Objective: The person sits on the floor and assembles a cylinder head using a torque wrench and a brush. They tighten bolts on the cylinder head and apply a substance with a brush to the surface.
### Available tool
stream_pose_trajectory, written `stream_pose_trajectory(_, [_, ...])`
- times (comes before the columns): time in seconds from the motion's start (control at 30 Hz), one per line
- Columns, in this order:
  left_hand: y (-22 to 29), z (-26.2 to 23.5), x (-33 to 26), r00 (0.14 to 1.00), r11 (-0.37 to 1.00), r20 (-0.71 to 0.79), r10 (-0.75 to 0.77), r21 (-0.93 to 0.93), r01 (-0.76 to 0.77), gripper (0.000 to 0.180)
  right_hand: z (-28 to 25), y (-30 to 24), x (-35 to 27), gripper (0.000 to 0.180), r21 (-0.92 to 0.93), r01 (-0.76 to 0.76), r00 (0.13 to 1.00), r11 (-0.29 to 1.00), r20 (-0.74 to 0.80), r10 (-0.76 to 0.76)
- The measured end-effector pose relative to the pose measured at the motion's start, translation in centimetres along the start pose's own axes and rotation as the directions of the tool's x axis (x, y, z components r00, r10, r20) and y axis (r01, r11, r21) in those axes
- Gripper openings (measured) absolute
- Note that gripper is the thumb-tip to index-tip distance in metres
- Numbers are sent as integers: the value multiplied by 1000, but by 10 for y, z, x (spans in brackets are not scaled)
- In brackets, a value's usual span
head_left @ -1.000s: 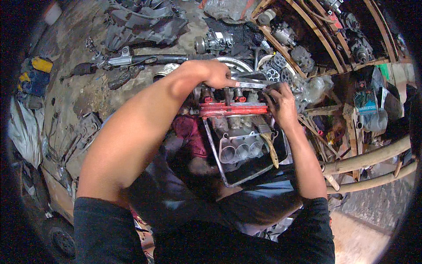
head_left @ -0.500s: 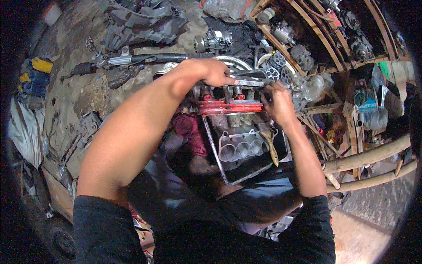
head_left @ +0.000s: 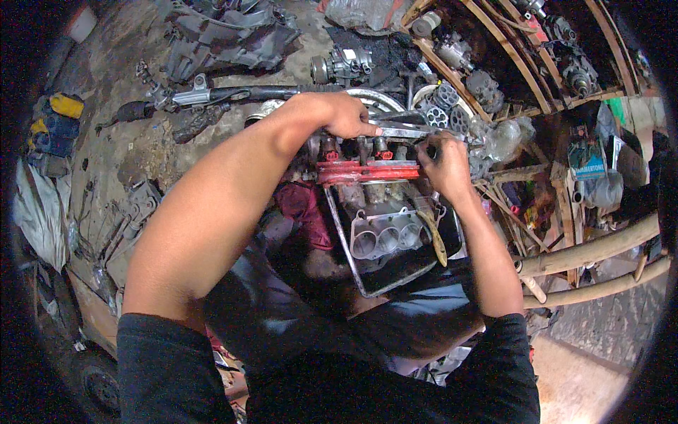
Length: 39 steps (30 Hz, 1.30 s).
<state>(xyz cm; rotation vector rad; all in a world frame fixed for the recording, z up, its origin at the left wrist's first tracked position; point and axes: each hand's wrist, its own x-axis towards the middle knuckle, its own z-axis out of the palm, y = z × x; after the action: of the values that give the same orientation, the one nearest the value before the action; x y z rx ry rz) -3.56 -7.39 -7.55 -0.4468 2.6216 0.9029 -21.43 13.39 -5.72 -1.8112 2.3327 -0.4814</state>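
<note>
A silver metal rail [head_left: 408, 130] lies across the far side of an engine intake manifold [head_left: 367, 172] with a red flange. My left hand [head_left: 345, 116] is closed on the rail's left part, thumb stretched along it. At the rail's right end, my right hand [head_left: 446, 161] has its fingers curled; what they pinch is hidden. Between rail and flange sit fuel injectors [head_left: 383, 152] with red connectors. Nearer me is a grey gasket [head_left: 388, 237] with several round holes, inside a thin metal frame [head_left: 346, 244]. A yellowish curved handle [head_left: 433, 237] rests over its right side.
A steering rack [head_left: 247, 92] lies on the dirty floor beyond my left arm. Black plastic parts [head_left: 233, 39] and a compressor-like unit [head_left: 346, 65] are farther off. At the right stand wooden shelving [head_left: 452, 67] with engine parts and bamboo poles [head_left: 600, 247].
My right hand's fingers have shifted slightly at the rail's end, with a dark gap now showing between them. My left hand stays in place on the rail.
</note>
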Motion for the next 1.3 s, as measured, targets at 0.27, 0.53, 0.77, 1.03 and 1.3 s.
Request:
stream_pose_trajectory(0.27, [1,-1,0,1000,1000,7,-16,-2,16,72,9,-7,-3,18,-50,-87,990,995,-118,81])
stream_pose_trajectory(0.53, [0,1,1,1000,1000,3,-24,-2,24,72,14,-16,-4,21,-48,-127,983,991,-138,120])
stream_pose_trajectory(0.77, [-2,3,6,1000,1000,0,-22,-6,22,71,28,-16,-7,18,17,-191,957,981,-220,190])
stream_pose_trajectory(1.03, [0,1,2,1000,1000,2,-30,-6,30,71,27,-23,-10,16,-14,-181,943,983,-288,169])
stream_pose_trajectory(1.3, [3,1,3,999,999,17,-42,-7,42,71,20,-18,-5,15,-14,-174,962,985,-217,166])
